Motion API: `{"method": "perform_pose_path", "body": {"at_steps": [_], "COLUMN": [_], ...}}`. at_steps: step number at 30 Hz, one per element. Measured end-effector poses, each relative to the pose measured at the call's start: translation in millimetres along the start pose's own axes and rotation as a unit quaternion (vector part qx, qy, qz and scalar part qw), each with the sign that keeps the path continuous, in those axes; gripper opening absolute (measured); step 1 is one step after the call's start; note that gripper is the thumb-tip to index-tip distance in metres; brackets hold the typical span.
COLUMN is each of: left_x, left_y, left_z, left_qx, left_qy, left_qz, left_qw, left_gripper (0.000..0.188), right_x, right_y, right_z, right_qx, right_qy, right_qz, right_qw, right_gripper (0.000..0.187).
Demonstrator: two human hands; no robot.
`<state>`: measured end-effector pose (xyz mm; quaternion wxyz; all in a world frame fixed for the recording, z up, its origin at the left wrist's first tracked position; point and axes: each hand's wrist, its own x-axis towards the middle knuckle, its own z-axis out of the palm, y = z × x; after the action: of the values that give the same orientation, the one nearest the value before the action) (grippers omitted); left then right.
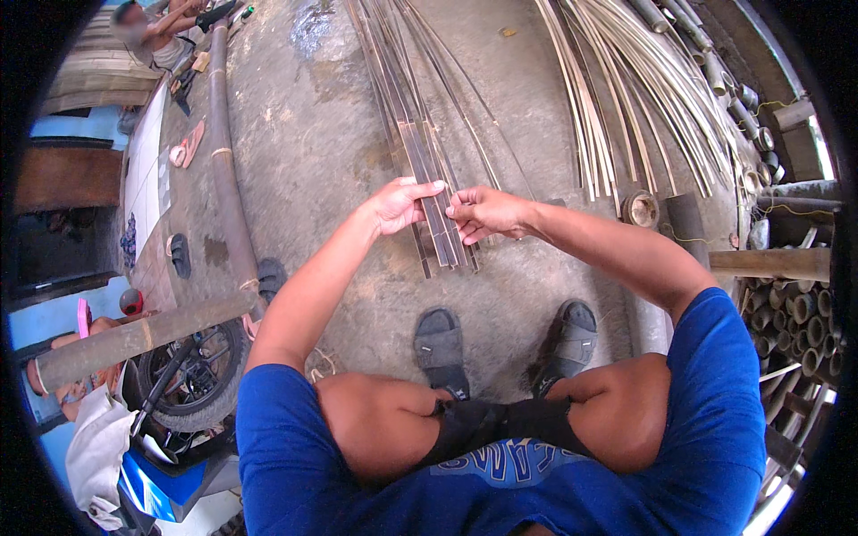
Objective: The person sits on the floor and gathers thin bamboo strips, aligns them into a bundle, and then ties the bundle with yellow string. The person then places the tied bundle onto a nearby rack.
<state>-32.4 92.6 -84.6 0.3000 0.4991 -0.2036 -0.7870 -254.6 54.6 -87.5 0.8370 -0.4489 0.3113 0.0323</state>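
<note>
Ahead of my knees is a bundle of long, dark bamboo strips point(420, 154), lying side by side and running away from me. My left hand point(399, 205) is closed round the bundle's left side near its close end, the thumb lying across the top. At the right edge, my right hand point(488, 213) is closed with bent fingers pressed against the strips. A few more dark strips lie loose on the ground beside and beyond the bundle. The undersides of the strips in my grip are hidden.
Pale bamboo strips point(617, 98) spread over the concrete floor at the far right. A cut bamboo tube point(640, 209) stands nearer, with stacked bamboo point(791, 323) behind. A long bamboo pole point(225, 170) and a motorbike point(183, 384) are left. Other people sit at far left and lower left.
</note>
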Motion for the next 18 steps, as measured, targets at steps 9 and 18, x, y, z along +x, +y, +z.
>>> {"method": "perform_pose_path", "body": {"at_steps": [9,18], "left_x": [17.4,43.2], "left_y": [1.6,-11.4], "left_z": [12.2,35.0], "left_qx": [-0.005,0.011], "left_qy": [-0.031,0.026], "left_qz": [0.024,-0.001], "left_qw": [0.999,1.000], "left_gripper": [0.027,0.030], "right_x": [-20.5,-37.4], "right_y": [1.9,-14.9], "right_z": [-13.3,-83.5], "right_qx": [0.047,-0.222], "right_qy": [0.010,0.490], "right_qz": [-0.017,-0.334], "right_qw": [0.999,0.774], "right_gripper": [0.015,0.038]}}
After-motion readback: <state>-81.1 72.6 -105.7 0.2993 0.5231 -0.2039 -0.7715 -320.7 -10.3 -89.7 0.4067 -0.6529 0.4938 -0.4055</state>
